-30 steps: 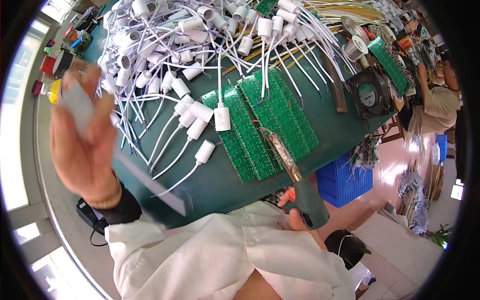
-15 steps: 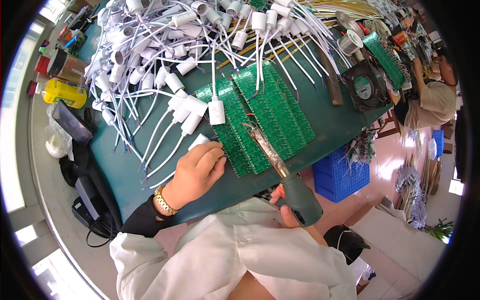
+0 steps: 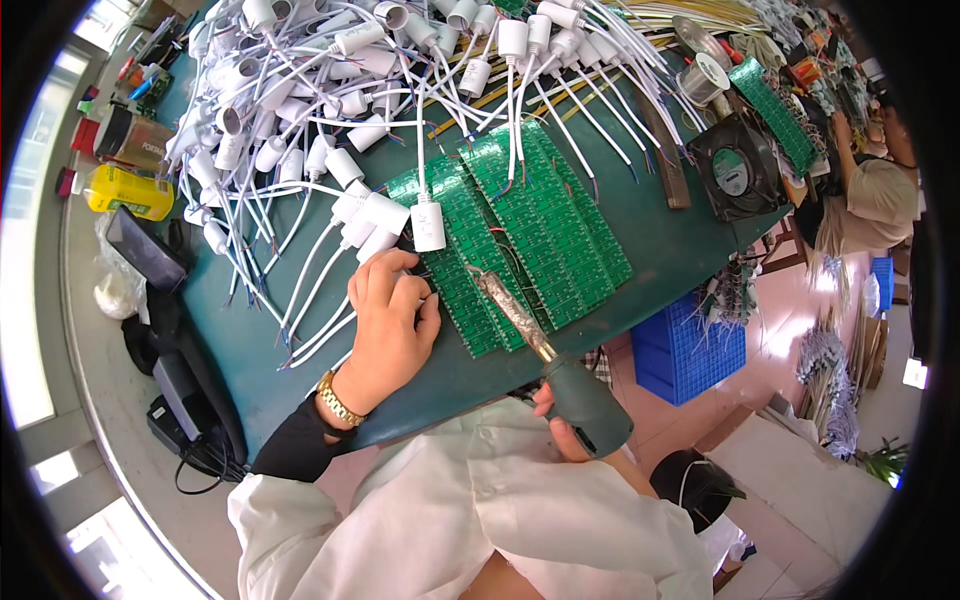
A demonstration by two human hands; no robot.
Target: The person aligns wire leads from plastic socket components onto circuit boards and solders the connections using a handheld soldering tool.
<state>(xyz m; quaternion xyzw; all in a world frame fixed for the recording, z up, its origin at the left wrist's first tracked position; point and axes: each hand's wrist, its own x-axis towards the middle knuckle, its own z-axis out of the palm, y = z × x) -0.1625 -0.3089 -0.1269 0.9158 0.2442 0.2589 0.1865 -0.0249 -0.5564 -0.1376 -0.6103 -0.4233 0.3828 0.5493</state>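
Observation:
My right hand grips the dark handle of a soldering iron. The iron's tip is over the green circuit board panels, near the middle of the left one. My left hand is at that panel's left edge, fingers curled together; what they pinch, if anything, is hidden. Several white lamp sockets with white cables lie just beyond its fingertips. One white socket rests on the left panel, its cable running away from me.
A large heap of white cabled sockets covers the far left of the green table. To the right are a solder spool, a black fan and a blue crate below the edge. A yellow bottle stands left. Another person sits far right.
My left hand has moved slightly away from me, now covering the socket that showed by its fingers. The soldering iron's tip has shifted left and a little nearer to me.

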